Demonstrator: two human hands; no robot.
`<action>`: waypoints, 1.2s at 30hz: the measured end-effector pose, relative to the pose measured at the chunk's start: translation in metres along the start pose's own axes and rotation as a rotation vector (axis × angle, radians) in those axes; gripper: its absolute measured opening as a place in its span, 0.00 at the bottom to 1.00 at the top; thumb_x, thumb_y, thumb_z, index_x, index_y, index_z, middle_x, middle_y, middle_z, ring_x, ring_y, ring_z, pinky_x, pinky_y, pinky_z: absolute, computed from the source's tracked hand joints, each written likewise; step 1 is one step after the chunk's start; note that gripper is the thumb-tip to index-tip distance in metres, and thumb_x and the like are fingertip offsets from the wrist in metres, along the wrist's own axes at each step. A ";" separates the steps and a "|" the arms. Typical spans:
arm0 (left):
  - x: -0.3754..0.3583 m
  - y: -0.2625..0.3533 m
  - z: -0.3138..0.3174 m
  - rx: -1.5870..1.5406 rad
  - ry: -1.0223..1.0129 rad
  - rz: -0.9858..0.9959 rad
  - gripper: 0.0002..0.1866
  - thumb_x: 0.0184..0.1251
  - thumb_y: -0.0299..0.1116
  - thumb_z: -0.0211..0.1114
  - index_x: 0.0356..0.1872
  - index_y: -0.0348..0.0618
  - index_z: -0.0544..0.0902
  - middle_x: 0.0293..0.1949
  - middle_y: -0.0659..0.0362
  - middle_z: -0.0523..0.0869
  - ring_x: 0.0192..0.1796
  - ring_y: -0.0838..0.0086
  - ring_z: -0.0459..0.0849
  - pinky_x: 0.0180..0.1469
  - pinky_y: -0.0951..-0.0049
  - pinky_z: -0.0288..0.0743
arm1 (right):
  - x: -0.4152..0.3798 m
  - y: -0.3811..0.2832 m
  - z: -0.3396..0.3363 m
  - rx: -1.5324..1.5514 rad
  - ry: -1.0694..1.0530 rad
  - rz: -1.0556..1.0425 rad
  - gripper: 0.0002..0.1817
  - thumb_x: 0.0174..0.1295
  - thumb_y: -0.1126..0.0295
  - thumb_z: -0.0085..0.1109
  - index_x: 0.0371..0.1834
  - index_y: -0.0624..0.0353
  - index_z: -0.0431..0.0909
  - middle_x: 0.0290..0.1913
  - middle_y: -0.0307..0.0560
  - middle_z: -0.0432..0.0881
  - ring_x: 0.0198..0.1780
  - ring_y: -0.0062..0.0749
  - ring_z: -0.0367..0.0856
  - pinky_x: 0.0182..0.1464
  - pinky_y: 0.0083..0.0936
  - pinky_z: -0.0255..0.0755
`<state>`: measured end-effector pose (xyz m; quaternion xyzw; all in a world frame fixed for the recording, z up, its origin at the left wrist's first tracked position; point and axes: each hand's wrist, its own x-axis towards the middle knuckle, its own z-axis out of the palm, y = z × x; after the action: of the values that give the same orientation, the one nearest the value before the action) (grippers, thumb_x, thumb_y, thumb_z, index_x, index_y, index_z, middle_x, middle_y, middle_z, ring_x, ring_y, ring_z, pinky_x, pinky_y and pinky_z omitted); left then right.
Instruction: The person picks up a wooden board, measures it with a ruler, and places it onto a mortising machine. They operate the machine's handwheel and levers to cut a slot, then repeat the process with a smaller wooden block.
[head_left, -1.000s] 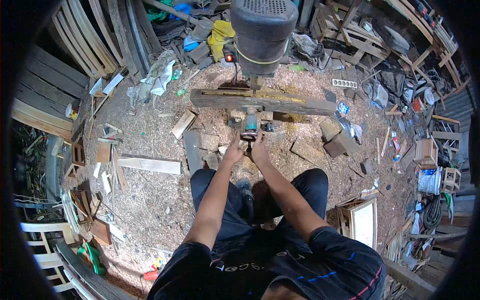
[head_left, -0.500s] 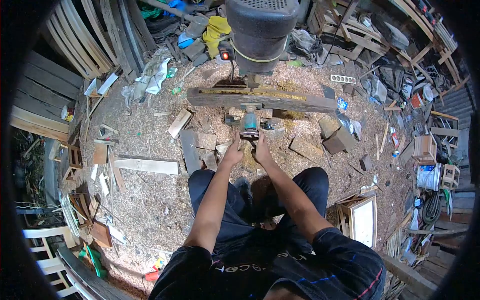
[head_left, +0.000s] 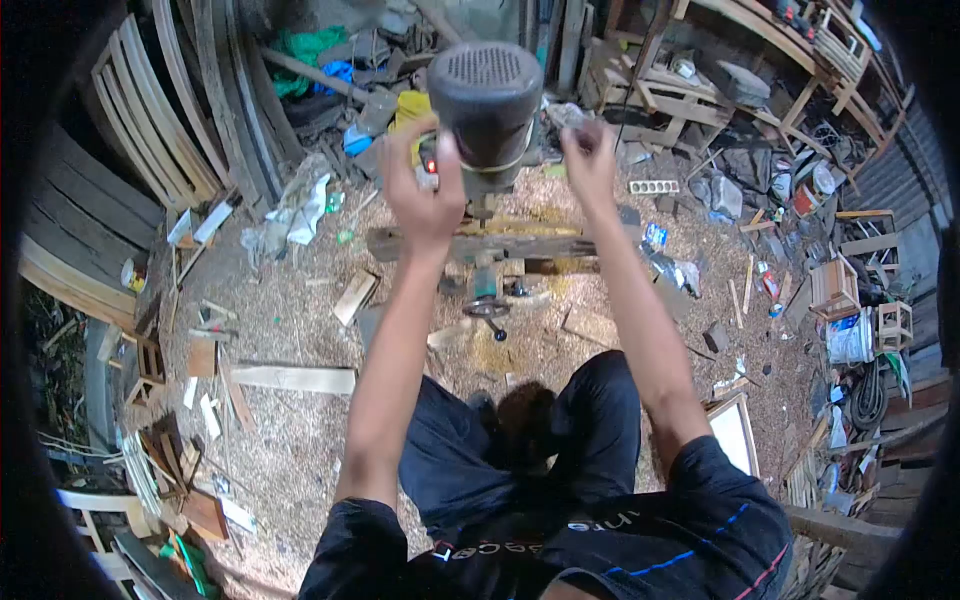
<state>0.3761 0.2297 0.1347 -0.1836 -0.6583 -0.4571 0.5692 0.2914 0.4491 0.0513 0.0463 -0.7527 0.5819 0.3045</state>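
My left hand (head_left: 425, 195) is raised at the left side of a dark motor housing (head_left: 485, 120) with a perforated top. Its thumb and fingers are apart, and it holds nothing I can see. Beside it glows a red switch light (head_left: 430, 166). On the right of the motor my right hand (head_left: 592, 170) is up too, slightly blurred, its fingers bent but apart, with nothing visible in them. Under the motor lies a thick wooden beam (head_left: 400, 243), chips along its top. In front of the beam sits a handwheel (head_left: 487, 310) with a black-knobbed crank, untouched by either hand.
Wood chips cover the floor (head_left: 290, 320). A pale board (head_left: 290, 379) and wood offcuts (head_left: 355, 297) lie around the machine. Curved slats (head_left: 150, 100) lean at the left. A white-topped wooden piece (head_left: 735, 435) stands near my right elbow, and a socket strip (head_left: 654, 187) lies beyond.
Both hands have left the handwheel and risen forward to either side of the motor housing. The crank now shows below the wheel. My view has tilted upward a little.
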 end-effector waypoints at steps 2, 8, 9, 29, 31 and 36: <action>0.053 0.006 0.036 -0.016 0.002 0.157 0.08 0.64 0.30 0.61 0.41 0.37 0.81 0.43 0.51 0.83 0.49 0.60 0.81 0.55 0.66 0.71 | 0.078 -0.040 0.003 0.157 0.058 -0.077 0.32 0.60 0.57 0.65 0.58 0.72 0.68 0.55 0.60 0.77 0.57 0.43 0.76 0.59 0.34 0.69; 0.066 0.001 0.098 0.326 -0.255 0.029 0.11 0.60 0.37 0.61 0.39 0.41 0.81 0.42 0.53 0.83 0.48 0.56 0.81 0.51 0.61 0.74 | 0.222 -0.068 0.046 -0.079 -0.167 0.171 0.63 0.49 0.43 0.71 0.74 0.74 0.42 0.68 0.75 0.61 0.69 0.58 0.65 0.66 0.40 0.64; 0.065 -0.001 0.100 0.335 -0.248 0.039 0.11 0.59 0.37 0.61 0.39 0.42 0.81 0.41 0.53 0.83 0.48 0.56 0.81 0.51 0.60 0.74 | 0.231 -0.070 0.055 -0.056 -0.105 0.175 0.57 0.51 0.42 0.69 0.70 0.74 0.50 0.63 0.70 0.67 0.64 0.53 0.69 0.63 0.39 0.66; 0.028 -0.028 0.096 0.442 -0.202 0.252 0.08 0.52 0.35 0.62 0.33 0.48 0.82 0.35 0.58 0.84 0.43 0.61 0.82 0.47 0.64 0.74 | 0.018 -0.121 -0.005 0.431 -0.044 -0.027 0.22 0.66 0.62 0.47 0.18 0.66 0.75 0.18 0.39 0.73 0.21 0.22 0.66 0.27 0.24 0.58; 0.021 -0.032 0.095 0.459 -0.192 0.277 0.07 0.52 0.35 0.63 0.33 0.49 0.83 0.34 0.59 0.84 0.42 0.62 0.82 0.47 0.65 0.73 | -0.015 -0.119 -0.010 0.471 -0.047 -0.075 0.20 0.65 0.65 0.46 0.17 0.66 0.73 0.18 0.40 0.73 0.21 0.22 0.65 0.26 0.23 0.56; 0.011 -0.050 0.098 0.414 -0.108 0.356 0.05 0.51 0.33 0.62 0.29 0.47 0.82 0.30 0.59 0.83 0.37 0.63 0.81 0.42 0.65 0.70 | -0.065 -0.090 -0.014 0.553 -0.099 -0.202 0.18 0.64 0.67 0.45 0.17 0.66 0.68 0.18 0.41 0.70 0.23 0.22 0.65 0.27 0.23 0.55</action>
<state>0.2782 0.2803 0.1318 -0.2000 -0.7247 -0.1951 0.6299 0.3882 0.4146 0.0964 0.2305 -0.5714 0.7285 0.2995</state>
